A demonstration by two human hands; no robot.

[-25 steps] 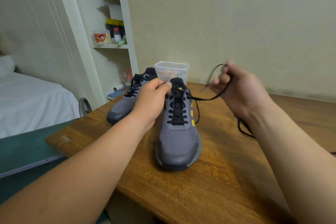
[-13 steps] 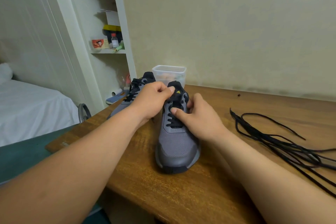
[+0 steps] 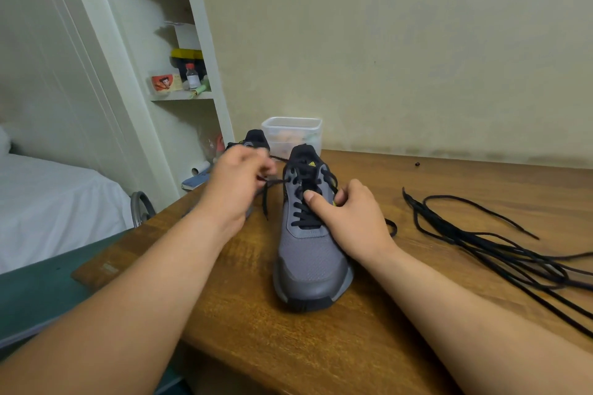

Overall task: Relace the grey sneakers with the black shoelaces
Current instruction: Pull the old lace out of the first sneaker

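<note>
The grey sneaker [image 3: 311, 260] stands upright near the middle of the wooden table [image 3: 256, 314], toe toward you, with black lacing already crossed through its lower eyelets. Treat the shoe as light and likely to slide or twist on the smooth wood when a lace is pulled. Brace it at the side of the upper, not at the toe. The lace [image 3: 265, 202] is thin, limp and will not push through an eyelet unaided, so take it close to its stiff tip and feed by the tip only. Your left hand [image 3: 237, 183] is raised to the left of the shoe's collar, fingers curled and pinching this lace, which runs taut from an upper eyelet and hangs below the hand. Your right hand [image 3: 356, 218] wraps the shoe's right side, fingers curled round the upper and thumb [image 3: 313, 197] pressed on the crossed lacing. The second sneaker [image 3: 256, 138] sits behind the left hand, mostly hidden. The spare black shoelaces [image 3: 475, 234] lie loose on the table to the right, apart from the shoe and prone to tangle.
</note>
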